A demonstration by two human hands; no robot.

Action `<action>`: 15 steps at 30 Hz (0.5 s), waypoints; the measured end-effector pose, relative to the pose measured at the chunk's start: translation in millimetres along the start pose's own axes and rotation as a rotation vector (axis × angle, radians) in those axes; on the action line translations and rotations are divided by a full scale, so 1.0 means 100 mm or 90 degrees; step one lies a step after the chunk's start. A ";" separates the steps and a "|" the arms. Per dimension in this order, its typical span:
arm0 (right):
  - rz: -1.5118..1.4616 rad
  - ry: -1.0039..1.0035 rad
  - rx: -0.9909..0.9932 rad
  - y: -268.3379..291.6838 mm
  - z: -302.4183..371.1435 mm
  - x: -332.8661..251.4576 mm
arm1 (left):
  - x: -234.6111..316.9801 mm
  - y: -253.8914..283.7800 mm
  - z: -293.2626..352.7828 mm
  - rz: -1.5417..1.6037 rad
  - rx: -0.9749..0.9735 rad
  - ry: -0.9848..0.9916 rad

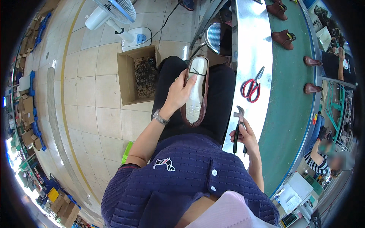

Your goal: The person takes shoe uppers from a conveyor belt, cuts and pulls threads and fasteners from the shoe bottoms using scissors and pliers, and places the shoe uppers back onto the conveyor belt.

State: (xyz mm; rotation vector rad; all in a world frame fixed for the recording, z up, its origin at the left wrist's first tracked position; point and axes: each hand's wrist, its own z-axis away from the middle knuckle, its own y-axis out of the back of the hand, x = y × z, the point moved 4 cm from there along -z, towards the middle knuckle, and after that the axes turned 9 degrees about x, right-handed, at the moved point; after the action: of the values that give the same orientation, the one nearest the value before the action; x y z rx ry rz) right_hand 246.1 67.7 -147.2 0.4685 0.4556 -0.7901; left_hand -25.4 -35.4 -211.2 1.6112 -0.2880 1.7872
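Note:
A brown shoe upper (204, 104) rests over my lap with its pale underside (195, 93) facing up. My left hand (178, 91) is closed around its left side, thumb pressed on the underside near a dark strap or cord that crosses it. My right hand (248, 137) grips a small claw hammer (236, 133) by its dark handle, head pointing away from me, over the edge of the shiny metal bench. A second dark strip shows by the handle; I cannot tell what it is. Beyond the hammer lie red-handled scissors (251, 90).
The metal bench top (253, 41) runs along my right, beside a green conveyor belt (283, 125) carrying brown boots (283, 38). A cardboard box (127, 78) of tangled dark strands stands left of my legs. Beyond are a fan (118, 15) and a round stool (215, 38). Other people work at far right.

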 end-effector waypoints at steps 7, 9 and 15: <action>0.160 0.201 -0.093 -0.35 0.08 -0.62 | 0.18 0.12 0.06 -0.010 -0.025 -0.021; 0.099 0.201 -0.209 -0.52 0.13 -0.87 | 0.25 0.14 0.06 -0.041 -0.153 0.045; -0.029 0.077 -0.291 -0.92 0.08 -1.20 | 0.31 -0.08 -0.21 0.151 -0.088 -0.106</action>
State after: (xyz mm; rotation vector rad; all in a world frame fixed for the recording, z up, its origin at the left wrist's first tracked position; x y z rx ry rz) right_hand 103.8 74.5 -95.3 0.0802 0.7397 -0.6768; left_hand -36.1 -6.9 -188.1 1.6852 -0.6903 1.7627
